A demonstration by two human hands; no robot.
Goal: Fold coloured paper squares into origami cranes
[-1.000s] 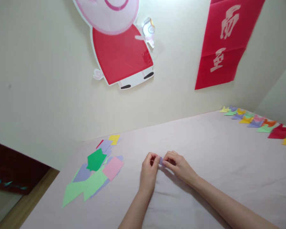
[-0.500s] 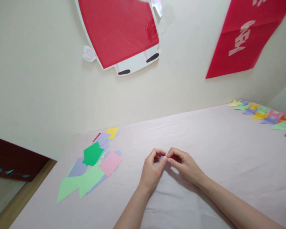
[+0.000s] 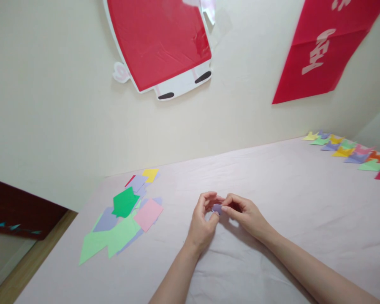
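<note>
The right hand's (image 3: 248, 214) thumb and forefinger are pinching a small purple paper piece (image 3: 216, 208); the left hand (image 3: 204, 221) is curling around its other side, thumb touching it. Left of the fingers, coloured paper sheets (image 3: 125, 202) are overlapping; farther off, to their right, folded paper shapes (image 3: 344, 152) are sitting in rows.

Left grip (image 3: 204, 223) and right grip (image 3: 248, 216) hold purple paper (image 3: 216, 209).

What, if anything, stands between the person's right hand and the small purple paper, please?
Nothing visible does: the right hand touches the purple paper, and the left hand sits at its other side. The loose coloured sheets lie away to the left.
</note>
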